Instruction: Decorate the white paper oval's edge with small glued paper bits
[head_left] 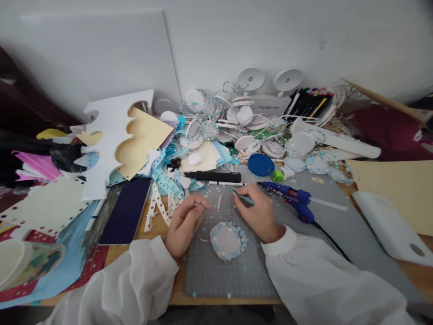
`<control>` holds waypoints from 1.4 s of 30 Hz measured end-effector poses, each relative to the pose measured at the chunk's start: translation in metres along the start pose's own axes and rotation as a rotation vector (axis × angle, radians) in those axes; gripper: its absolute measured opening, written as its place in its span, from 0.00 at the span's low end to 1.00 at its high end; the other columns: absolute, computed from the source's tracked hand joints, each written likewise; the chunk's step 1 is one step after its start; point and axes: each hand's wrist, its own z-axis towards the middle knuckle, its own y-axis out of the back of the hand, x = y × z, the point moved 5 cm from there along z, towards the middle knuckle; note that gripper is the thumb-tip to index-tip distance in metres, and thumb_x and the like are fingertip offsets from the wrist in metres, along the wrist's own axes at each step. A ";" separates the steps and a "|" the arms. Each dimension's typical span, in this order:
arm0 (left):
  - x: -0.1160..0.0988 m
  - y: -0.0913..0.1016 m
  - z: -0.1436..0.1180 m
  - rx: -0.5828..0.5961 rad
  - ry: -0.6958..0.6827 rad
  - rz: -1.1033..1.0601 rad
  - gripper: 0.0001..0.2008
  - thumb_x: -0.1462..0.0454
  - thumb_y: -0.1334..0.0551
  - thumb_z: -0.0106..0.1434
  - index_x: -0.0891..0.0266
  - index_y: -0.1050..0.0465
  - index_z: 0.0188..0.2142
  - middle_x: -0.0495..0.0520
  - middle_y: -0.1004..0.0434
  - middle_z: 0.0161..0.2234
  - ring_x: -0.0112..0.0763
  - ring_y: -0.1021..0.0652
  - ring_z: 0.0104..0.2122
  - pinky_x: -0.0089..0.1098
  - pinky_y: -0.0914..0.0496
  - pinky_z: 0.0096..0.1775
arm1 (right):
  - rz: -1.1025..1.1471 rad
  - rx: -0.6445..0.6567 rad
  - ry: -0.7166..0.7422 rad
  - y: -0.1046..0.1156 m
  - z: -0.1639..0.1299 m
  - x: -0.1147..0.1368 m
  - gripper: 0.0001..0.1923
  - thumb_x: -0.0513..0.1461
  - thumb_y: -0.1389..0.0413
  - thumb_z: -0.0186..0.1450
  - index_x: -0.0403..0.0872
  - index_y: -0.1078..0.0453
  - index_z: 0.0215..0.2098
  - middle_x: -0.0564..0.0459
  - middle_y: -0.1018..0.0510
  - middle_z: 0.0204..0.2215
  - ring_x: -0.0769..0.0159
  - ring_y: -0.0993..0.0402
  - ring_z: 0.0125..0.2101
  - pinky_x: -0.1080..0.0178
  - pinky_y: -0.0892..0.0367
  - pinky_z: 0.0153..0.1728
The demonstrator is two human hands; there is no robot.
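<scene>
Right hand (259, 216) grip on tweezers (242, 197), left hand (184, 223) pinched, beside decorated disc (228, 240)

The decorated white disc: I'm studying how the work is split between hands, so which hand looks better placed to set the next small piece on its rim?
Probably the right hand: it holds the tweezers, just above the disc. The left hand only pinches something tiny beside it.
</scene>
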 end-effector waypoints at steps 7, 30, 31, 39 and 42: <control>-0.001 0.001 0.000 -0.010 0.012 0.015 0.09 0.60 0.45 0.66 0.63 0.31 0.34 0.38 0.51 0.12 0.20 0.51 0.14 0.23 0.55 0.18 | 0.191 -0.082 -0.068 0.009 0.000 0.005 0.05 0.34 0.43 0.60 0.49 0.33 0.28 0.54 0.24 0.27 0.65 0.25 0.31 0.62 0.31 0.34; -0.014 -0.004 0.000 0.058 -0.265 0.314 0.03 0.66 0.36 0.61 0.63 0.24 0.35 0.39 0.49 0.15 0.19 0.44 0.16 0.24 0.48 0.22 | 1.234 0.259 -0.754 -0.005 -0.013 0.015 0.14 0.38 0.33 0.53 0.47 0.36 0.24 0.62 0.34 0.17 0.76 0.40 0.18 0.68 0.40 0.21; -0.014 -0.003 0.000 0.053 -0.272 0.319 0.03 0.66 0.36 0.61 0.63 0.24 0.35 0.39 0.49 0.15 0.19 0.44 0.16 0.24 0.47 0.22 | 1.238 0.258 -0.753 -0.005 -0.013 0.015 0.14 0.38 0.33 0.53 0.47 0.36 0.24 0.62 0.34 0.17 0.76 0.40 0.18 0.68 0.40 0.21; -0.018 -0.003 0.001 -0.004 -0.256 0.293 0.03 0.65 0.35 0.60 0.64 0.24 0.32 0.39 0.48 0.14 0.19 0.44 0.16 0.23 0.48 0.20 | 1.255 0.227 -0.739 -0.003 -0.012 0.017 0.14 0.38 0.33 0.53 0.47 0.36 0.23 0.62 0.34 0.17 0.76 0.40 0.18 0.68 0.41 0.22; -0.017 -0.001 0.003 -0.027 -0.223 0.267 0.04 0.64 0.35 0.60 0.63 0.25 0.31 0.39 0.49 0.14 0.19 0.45 0.16 0.23 0.48 0.20 | 1.223 0.180 -0.691 0.001 -0.010 0.018 0.13 0.38 0.34 0.54 0.47 0.36 0.24 0.62 0.33 0.18 0.76 0.39 0.18 0.67 0.41 0.22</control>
